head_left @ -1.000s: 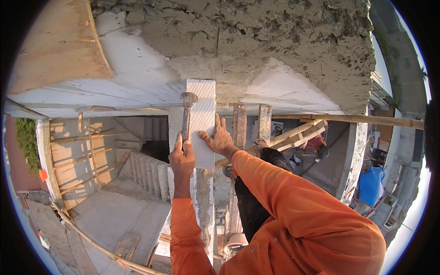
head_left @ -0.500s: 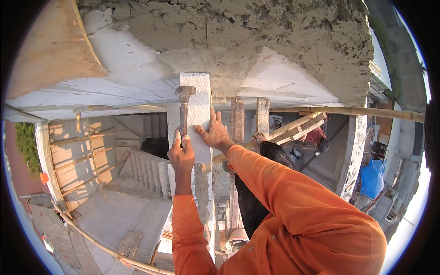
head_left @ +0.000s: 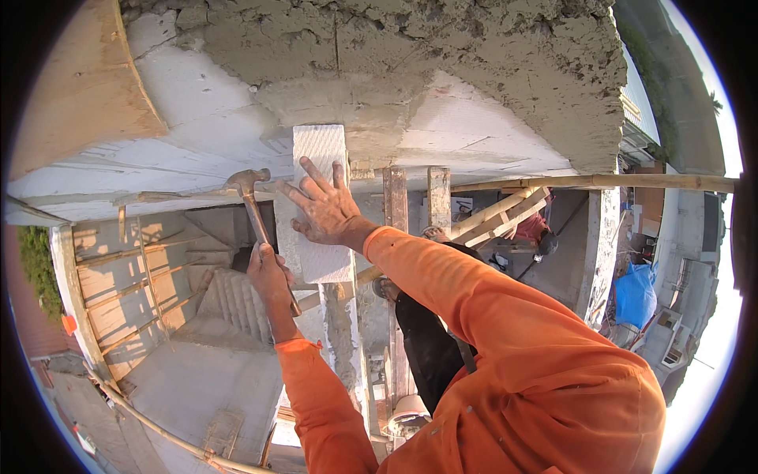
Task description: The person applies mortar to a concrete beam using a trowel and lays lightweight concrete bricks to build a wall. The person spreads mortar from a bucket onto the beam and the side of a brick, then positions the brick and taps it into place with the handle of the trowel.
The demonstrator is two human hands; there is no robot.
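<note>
My left hand point(head_left: 271, 275) is wrapped round the handle of a hammer point(head_left: 257, 217), whose metal head points up and away at the left of a white block point(head_left: 324, 261). The block is long, has a ridged face, and sits on top of a narrow wall point(head_left: 341, 340). My right hand point(head_left: 325, 205) lies on the block with its fingers spread, pressing on its upper part. The hammer head is apart from the block. Past the block's far end rises a wall point(head_left: 489, 134), partly coated with rough grey mortar.
Wooden planks point(head_left: 395, 213) and a bamboo pole point(head_left: 600, 183) run beside the block on the right. Below, a person in dark red point(head_left: 533, 233) is at floor level. Concrete stairs point(head_left: 237, 304) descend at the left. A bucket point(head_left: 409, 409) stands near my legs, and a blue tarp point(head_left: 636, 295) lies far right.
The hammer has swung left off the block, with my left hand now lower on its handle. My right hand has moved left, from the block's right edge onto its face.
</note>
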